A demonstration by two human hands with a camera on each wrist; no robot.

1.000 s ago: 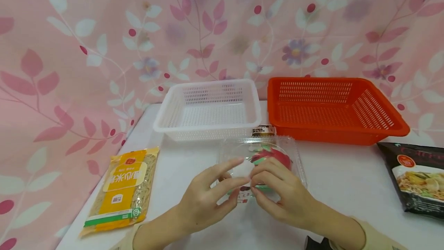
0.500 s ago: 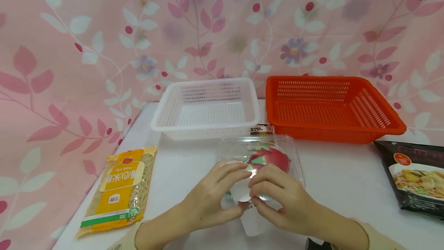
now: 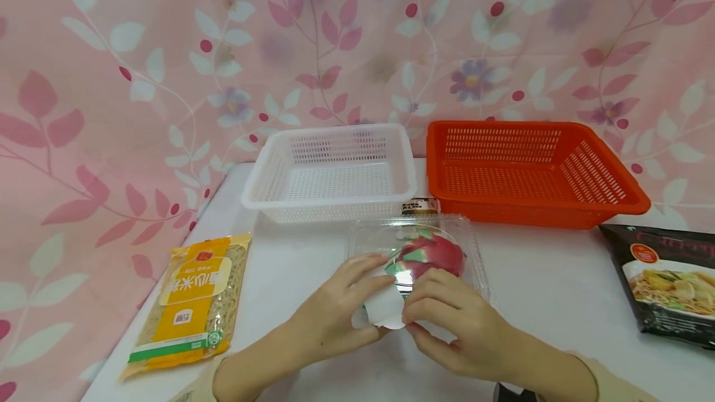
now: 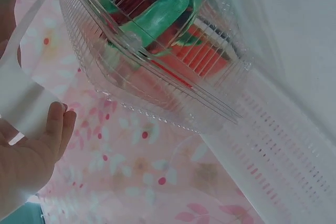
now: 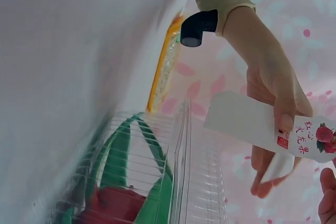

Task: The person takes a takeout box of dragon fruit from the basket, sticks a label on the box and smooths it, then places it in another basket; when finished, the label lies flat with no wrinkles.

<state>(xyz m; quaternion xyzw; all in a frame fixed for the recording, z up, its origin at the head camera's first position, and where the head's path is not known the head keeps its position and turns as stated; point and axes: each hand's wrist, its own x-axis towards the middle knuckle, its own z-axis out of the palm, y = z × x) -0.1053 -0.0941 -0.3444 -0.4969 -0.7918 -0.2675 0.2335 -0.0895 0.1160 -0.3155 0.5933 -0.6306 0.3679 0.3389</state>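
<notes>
My left hand (image 3: 335,309) pinches a white paper label (image 3: 385,304) between thumb and fingers. My right hand (image 3: 460,315) holds the label's right edge with its fingertips. In the right wrist view the label (image 5: 247,121) shows printed red fruit and red characters, with the left thumb on it. In the left wrist view the label (image 4: 26,93) is bent into a curve. Just beyond the hands stands a clear plastic clamshell box (image 3: 473,237). A red dragon fruit (image 3: 444,253) with green scales lies inside it. The hands and label hide the box's near side.
A white basket (image 3: 329,209) and a red basket (image 3: 525,213) stand at the back. A small can (image 3: 420,206) sits in front of the gap between them. A yellow noodle pack (image 3: 190,303) lies left, a black noodle pack (image 3: 659,284) right.
The label has turned in my hands. Half a second ago a long white strip hung below them; now it no longer shows there. More of the dragon fruit is uncovered than one second ago.
</notes>
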